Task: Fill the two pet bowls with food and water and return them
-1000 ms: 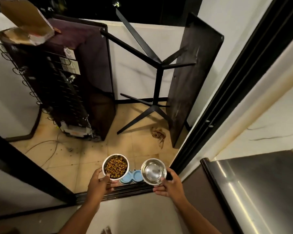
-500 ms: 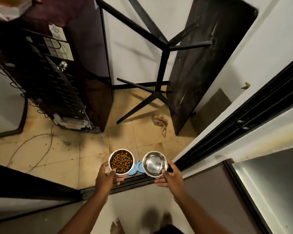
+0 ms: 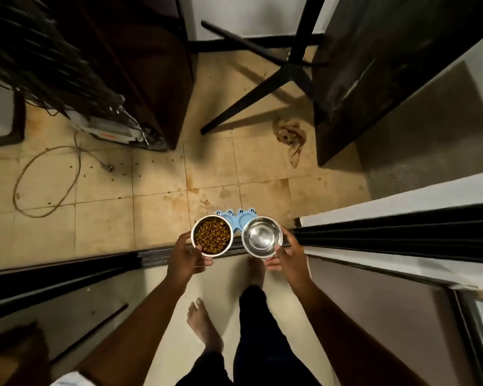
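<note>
My left hand [image 3: 185, 254] grips the near rim of a steel bowl full of brown kibble [image 3: 212, 234]. In my right hand [image 3: 287, 254] is a second steel bowl [image 3: 261, 237], shiny inside; whether it holds water I cannot tell. Both bowls hang side by side above the door track. Just beyond and below them, a light blue bowl stand [image 3: 236, 217] sits on the tiled floor, mostly hidden by the bowls.
A black sliding-door track [image 3: 151, 256] crosses the floor under my hands, with door frames at left and right. Beyond it stand a dark appliance [image 3: 129, 65], a tipped-over black table [image 3: 360, 73], a crumpled rag [image 3: 289, 135] and a loose cable [image 3: 48, 179]. My bare feet [image 3: 204, 324] are below.
The view has tilted downward and moved forward toward the doorway. The bowls stay in my hands, now right over the blue stand, and my feet have come into view.
</note>
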